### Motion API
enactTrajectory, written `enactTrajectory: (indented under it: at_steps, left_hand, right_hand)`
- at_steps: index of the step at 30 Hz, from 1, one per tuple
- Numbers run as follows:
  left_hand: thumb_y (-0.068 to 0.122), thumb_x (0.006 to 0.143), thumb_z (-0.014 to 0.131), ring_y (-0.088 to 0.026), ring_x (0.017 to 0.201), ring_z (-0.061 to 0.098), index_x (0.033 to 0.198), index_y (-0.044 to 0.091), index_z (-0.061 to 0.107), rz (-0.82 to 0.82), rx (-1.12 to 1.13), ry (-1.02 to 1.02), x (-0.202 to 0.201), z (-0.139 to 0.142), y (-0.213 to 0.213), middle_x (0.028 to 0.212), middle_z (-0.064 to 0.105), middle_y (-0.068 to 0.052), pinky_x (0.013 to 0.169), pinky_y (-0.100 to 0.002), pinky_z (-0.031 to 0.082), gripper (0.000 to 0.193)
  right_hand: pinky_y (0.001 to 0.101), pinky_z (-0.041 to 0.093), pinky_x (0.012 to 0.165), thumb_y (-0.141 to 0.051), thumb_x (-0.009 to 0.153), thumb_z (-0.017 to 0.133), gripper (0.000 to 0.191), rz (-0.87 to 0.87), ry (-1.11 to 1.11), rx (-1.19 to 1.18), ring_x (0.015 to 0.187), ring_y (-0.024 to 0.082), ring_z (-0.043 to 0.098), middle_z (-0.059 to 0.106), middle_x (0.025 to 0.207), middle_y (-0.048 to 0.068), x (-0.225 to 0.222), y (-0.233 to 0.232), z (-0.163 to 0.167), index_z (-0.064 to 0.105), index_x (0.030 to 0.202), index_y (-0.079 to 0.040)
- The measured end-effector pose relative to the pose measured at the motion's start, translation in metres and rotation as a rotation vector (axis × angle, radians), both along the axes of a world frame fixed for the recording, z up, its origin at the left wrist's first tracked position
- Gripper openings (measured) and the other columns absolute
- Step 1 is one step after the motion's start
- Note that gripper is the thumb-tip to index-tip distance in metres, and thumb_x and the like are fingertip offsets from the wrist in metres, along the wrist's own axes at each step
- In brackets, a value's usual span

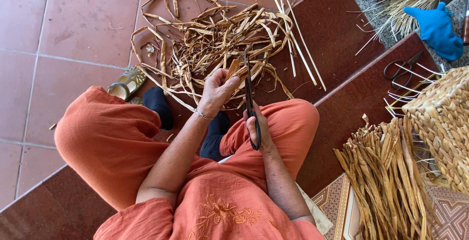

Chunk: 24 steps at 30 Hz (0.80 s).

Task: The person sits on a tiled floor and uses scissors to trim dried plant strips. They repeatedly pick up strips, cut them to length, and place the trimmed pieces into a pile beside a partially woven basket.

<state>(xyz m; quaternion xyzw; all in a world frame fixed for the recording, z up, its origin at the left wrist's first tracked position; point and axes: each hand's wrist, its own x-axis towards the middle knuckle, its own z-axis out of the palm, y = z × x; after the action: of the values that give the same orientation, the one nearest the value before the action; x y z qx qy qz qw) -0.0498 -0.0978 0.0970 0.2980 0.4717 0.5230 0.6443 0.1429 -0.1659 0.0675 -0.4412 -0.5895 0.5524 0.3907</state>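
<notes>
Seated on a dark red step, I look down over orange clothes and dark socks. My left hand (217, 89) pinches a short strip of dried plant fibre (232, 68) and holds it upright. My right hand (257, 128) grips black scissors (248, 89), blades pointing up beside that strip, close to it. Below both hands lies a tangled heap of brown fibre trimmings (215, 39) on the tiled floor.
A bundle of dried fibre strips (386, 181) lies at my right beside a woven basket (442, 122). A second pair of scissors (401, 68) rests on the upper step. Another person's blue-gloved hand (437, 27) is at top right near thin stalks. A sandal (127, 82) sits left.
</notes>
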Motion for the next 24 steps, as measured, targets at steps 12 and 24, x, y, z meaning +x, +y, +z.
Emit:
enactTrajectory:
  at_steps: [12,24]
  left_hand:
    - [0.025,0.098,0.072,-0.002,0.050,0.048,0.104,0.003,0.065,-0.053,-0.054,0.023,0.006,0.006,-0.003,0.070,0.060,0.003,0.041,-0.019,0.036,0.024]
    - [0.028,0.089,0.076,-0.008,0.079,0.055,0.132,0.006,0.049,-0.131,0.162,0.305,0.008,0.003,-0.004,0.095,0.058,-0.002,0.062,-0.023,0.049,0.055]
  right_hand:
    - [0.0250,0.045,0.054,-0.044,0.110,0.045,0.054,-0.069,-0.187,0.153,0.059,0.008,0.054,0.053,0.069,-0.002,0.001,-0.009,0.008,0.058,0.136,0.002]
    - [0.0225,0.041,0.055,-0.042,0.110,0.051,0.052,-0.125,0.007,0.059,0.063,0.005,0.048,0.052,0.078,-0.004,0.006,-0.010,0.001,0.053,0.142,-0.001]
